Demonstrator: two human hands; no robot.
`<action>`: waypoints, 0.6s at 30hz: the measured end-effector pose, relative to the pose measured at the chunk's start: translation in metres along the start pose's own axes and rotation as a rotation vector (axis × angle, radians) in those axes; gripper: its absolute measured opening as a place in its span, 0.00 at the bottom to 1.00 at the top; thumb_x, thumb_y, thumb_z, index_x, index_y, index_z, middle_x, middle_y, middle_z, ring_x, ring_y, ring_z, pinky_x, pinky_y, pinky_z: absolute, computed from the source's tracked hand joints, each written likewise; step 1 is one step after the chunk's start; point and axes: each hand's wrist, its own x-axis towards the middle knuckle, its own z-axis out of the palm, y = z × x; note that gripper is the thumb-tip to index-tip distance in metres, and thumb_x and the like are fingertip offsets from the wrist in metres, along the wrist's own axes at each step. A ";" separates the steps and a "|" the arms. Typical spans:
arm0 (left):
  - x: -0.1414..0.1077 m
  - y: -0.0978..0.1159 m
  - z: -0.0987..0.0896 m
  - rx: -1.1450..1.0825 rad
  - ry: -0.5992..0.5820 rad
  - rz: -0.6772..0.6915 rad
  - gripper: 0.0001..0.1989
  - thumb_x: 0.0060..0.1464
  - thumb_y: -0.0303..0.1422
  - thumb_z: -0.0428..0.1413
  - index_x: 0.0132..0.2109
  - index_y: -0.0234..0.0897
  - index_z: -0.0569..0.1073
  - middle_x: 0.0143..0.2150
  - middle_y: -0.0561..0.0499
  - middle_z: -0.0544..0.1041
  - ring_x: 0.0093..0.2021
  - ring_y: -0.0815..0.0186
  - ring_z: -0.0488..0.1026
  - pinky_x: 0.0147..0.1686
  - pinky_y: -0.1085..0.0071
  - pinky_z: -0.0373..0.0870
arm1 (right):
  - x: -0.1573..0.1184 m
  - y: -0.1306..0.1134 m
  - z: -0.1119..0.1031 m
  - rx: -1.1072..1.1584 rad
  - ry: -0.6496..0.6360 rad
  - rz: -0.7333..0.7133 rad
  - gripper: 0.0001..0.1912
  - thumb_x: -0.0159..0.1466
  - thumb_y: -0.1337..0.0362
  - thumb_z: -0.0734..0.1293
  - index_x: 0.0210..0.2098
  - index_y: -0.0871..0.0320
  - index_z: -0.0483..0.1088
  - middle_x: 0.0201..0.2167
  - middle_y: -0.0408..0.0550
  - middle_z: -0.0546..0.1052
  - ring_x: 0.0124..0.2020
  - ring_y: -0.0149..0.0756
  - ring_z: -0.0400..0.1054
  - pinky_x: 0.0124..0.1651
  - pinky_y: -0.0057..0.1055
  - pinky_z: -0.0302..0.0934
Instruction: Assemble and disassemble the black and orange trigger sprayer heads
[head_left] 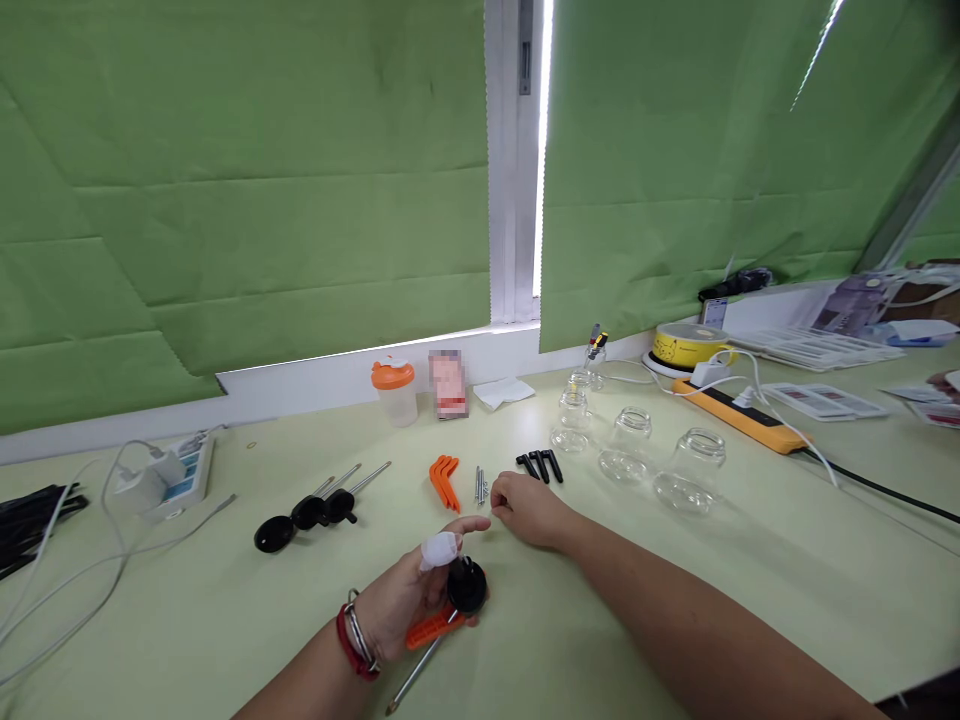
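My left hand (409,600), with white tape on the thumb, is wrapped round a black round part (467,587) that has an orange handle (431,629) and a metal rod (415,677). My right hand (529,508) is closed, its fingertips down beside some small metal screws (480,486); anything between them is hidden. Left of the screws lie orange curved handles (445,484). Several short black pieces (538,465) rest just behind my right hand. Black round parts with metal rods (309,512) lie to the left.
Glass jars (688,472) stand to the right, near an orange power strip (739,416). An orange-lidded cup (395,392), a pink box (448,385) and white paper (504,392) are at the back. White cables (112,555) run across the left side.
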 end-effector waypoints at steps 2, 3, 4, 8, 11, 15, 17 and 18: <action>0.000 0.000 0.000 0.014 0.009 0.001 0.34 0.48 0.43 0.52 0.61 0.37 0.59 0.18 0.58 0.56 0.26 0.63 0.64 0.34 0.61 0.66 | -0.001 -0.003 -0.001 -0.005 0.009 -0.006 0.05 0.56 0.71 0.61 0.27 0.60 0.68 0.31 0.46 0.71 0.30 0.29 0.62 0.31 0.24 0.51; 0.000 0.000 0.000 0.017 0.007 0.001 0.33 0.48 0.43 0.52 0.60 0.37 0.59 0.18 0.58 0.56 0.26 0.63 0.64 0.34 0.61 0.66 | -0.001 -0.004 -0.002 -0.001 0.020 -0.007 0.06 0.56 0.72 0.60 0.26 0.60 0.68 0.30 0.46 0.71 0.30 0.29 0.62 0.31 0.24 0.51; 0.000 0.000 0.000 0.016 0.004 0.001 0.33 0.48 0.43 0.52 0.60 0.37 0.59 0.18 0.58 0.56 0.25 0.64 0.63 0.34 0.61 0.66 | -0.002 -0.006 -0.002 0.010 0.039 -0.009 0.06 0.56 0.72 0.60 0.26 0.60 0.68 0.29 0.45 0.71 0.29 0.29 0.62 0.31 0.24 0.51; 0.000 0.001 0.000 0.010 0.006 -0.010 0.33 0.49 0.42 0.51 0.61 0.38 0.58 0.18 0.58 0.57 0.24 0.66 0.62 0.34 0.62 0.67 | -0.005 -0.012 -0.004 0.164 0.111 -0.052 0.08 0.58 0.70 0.59 0.32 0.59 0.70 0.24 0.43 0.71 0.26 0.29 0.62 0.29 0.25 0.53; 0.000 0.001 0.001 -0.002 0.002 -0.009 0.33 0.49 0.41 0.51 0.62 0.39 0.57 0.19 0.58 0.58 0.24 0.66 0.63 0.33 0.63 0.67 | -0.009 -0.018 -0.005 0.362 0.153 -0.081 0.09 0.59 0.68 0.60 0.35 0.58 0.72 0.28 0.45 0.73 0.29 0.30 0.64 0.33 0.26 0.58; 0.000 0.000 0.002 -0.025 -0.030 0.013 0.32 0.49 0.42 0.51 0.61 0.39 0.59 0.19 0.58 0.59 0.24 0.67 0.64 0.32 0.65 0.66 | -0.015 -0.031 -0.007 0.722 0.133 -0.075 0.08 0.58 0.65 0.62 0.34 0.58 0.73 0.29 0.44 0.71 0.26 0.28 0.64 0.32 0.27 0.61; 0.000 -0.001 0.002 -0.034 -0.022 0.021 0.31 0.48 0.43 0.52 0.60 0.39 0.60 0.19 0.58 0.59 0.23 0.67 0.64 0.31 0.66 0.65 | -0.018 -0.039 -0.008 0.870 0.081 -0.091 0.07 0.58 0.65 0.63 0.33 0.59 0.73 0.26 0.42 0.70 0.24 0.26 0.62 0.31 0.27 0.61; 0.001 -0.001 0.002 -0.035 -0.012 0.021 0.31 0.48 0.43 0.53 0.59 0.39 0.62 0.19 0.58 0.59 0.23 0.67 0.64 0.31 0.67 0.65 | -0.020 -0.042 -0.009 0.923 0.053 -0.102 0.07 0.57 0.65 0.64 0.33 0.60 0.73 0.25 0.42 0.69 0.23 0.26 0.62 0.31 0.27 0.61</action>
